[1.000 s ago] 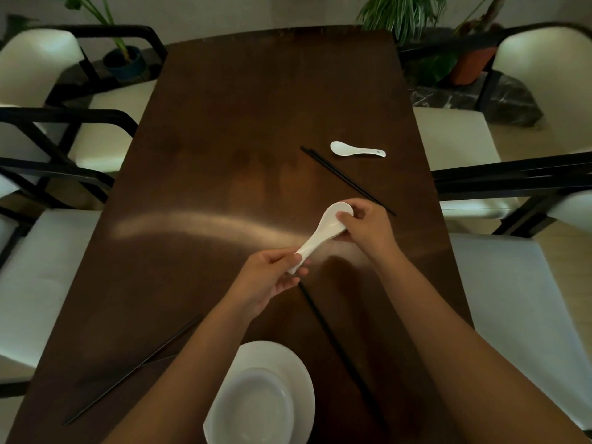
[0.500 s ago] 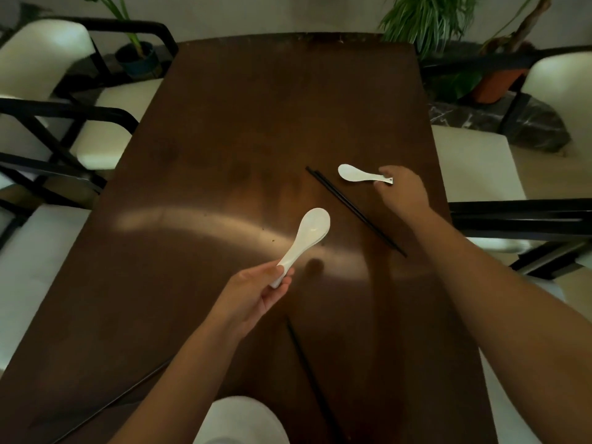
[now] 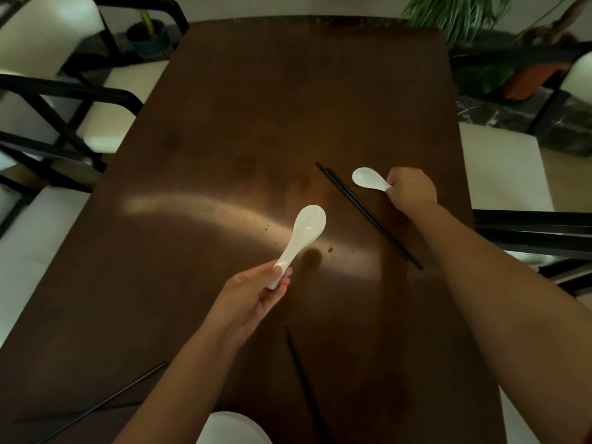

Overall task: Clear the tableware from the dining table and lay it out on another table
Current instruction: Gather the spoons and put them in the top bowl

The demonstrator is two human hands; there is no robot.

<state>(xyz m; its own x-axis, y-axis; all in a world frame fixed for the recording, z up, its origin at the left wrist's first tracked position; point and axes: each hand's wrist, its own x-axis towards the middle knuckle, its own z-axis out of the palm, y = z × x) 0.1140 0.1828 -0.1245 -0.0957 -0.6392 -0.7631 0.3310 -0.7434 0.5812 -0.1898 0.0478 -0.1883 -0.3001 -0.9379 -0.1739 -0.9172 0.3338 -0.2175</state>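
My left hand (image 3: pixel 256 291) grips the handle of a white ceramic spoon (image 3: pixel 304 230) and holds it above the middle of the dark wooden dining table (image 3: pixel 240 123), bowl end pointing away; it looks like stacked spoons. My right hand (image 3: pixel 411 189) is closed on the handle of a second white spoon (image 3: pixel 366 178) near the table's right side. A pair of black chopsticks (image 3: pixel 368 214) lies diagonally between the two hands. Another black chopstick pair (image 3: pixel 304 386) lies near the front, and a third (image 3: pixel 105 402) at the front left. A white plate (image 3: pixel 234 429) shows at the bottom edge.
White-cushioned chairs with black frames (image 3: pixel 64 91) stand along the left, and more chairs (image 3: pixel 506 168) on the right. Potted plants (image 3: pixel 464 14) sit beyond the far right corner, and a dark pot (image 3: pixel 147 36) at the far left. Crumbs dot the tabletop.
My right hand let go of the first spoon, reached right and took hold of the second spoon's handle. My left hand kept the first spoon. The view shifted forward, so the plate slid down.
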